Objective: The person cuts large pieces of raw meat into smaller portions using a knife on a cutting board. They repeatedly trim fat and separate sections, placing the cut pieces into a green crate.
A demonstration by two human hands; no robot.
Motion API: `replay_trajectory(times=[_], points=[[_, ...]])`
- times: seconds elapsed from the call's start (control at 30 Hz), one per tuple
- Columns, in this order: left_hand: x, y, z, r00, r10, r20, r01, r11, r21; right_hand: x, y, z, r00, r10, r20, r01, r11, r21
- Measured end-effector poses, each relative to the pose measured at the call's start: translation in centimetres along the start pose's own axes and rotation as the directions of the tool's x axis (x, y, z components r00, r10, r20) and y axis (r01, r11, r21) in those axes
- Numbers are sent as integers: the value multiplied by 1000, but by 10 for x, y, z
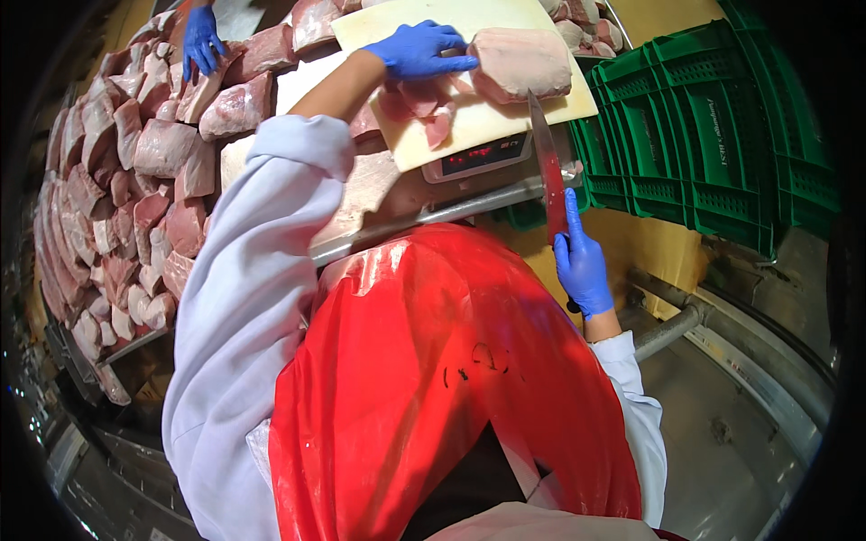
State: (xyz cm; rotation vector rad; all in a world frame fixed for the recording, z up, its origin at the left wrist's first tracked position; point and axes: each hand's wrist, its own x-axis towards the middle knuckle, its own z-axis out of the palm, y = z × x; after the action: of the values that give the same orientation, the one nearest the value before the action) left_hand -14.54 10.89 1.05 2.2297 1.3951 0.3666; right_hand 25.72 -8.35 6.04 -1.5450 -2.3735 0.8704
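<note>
A large block of pale, fat-covered meat [521,65] lies on a cream cutting board [411,151]. Gloved in blue, my left hand [417,50] rests at the board with its fingers stretched out, the tips at the block's left side. Small pink meat trimmings [439,124] lie just below that hand. My right hand [583,269], also gloved in blue, is closed round the handle of a long knife [548,162], index finger extended along it. The blade points up and away, its tip at the block's near edge. Most of the handle is hidden in the hand.
Many raw meat chunks [168,149] are heaped on the left. Another person's blue-gloved hand [202,41] touches that heap. A scale with a lit display [478,160] sits partly under the board. Green plastic crates [695,135] stand at the right, beside a metal rail [667,332].
</note>
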Motion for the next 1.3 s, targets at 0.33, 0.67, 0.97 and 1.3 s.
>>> replay_trajectory(times=[0.33, 0.67, 0.97, 1.3], points=[[-45, 70, 43, 798, -374, -474, 533, 804, 264, 5, 81, -22, 992, -112, 55, 96, 967, 238], [-185, -32, 46, 335, -942, 10, -600, -221, -769, 65, 100, -42, 952, -276, 130, 241, 941, 237], [-554, 98, 5, -410, -841, -353, -555, 537, -635, 83, 87, -38, 887, -393, 242, 324, 904, 280], [-649, 104, 199, -797, -454, -397, 544, -255, -800, 102, 91, -35, 903, -387, 184, 286, 864, 414]])
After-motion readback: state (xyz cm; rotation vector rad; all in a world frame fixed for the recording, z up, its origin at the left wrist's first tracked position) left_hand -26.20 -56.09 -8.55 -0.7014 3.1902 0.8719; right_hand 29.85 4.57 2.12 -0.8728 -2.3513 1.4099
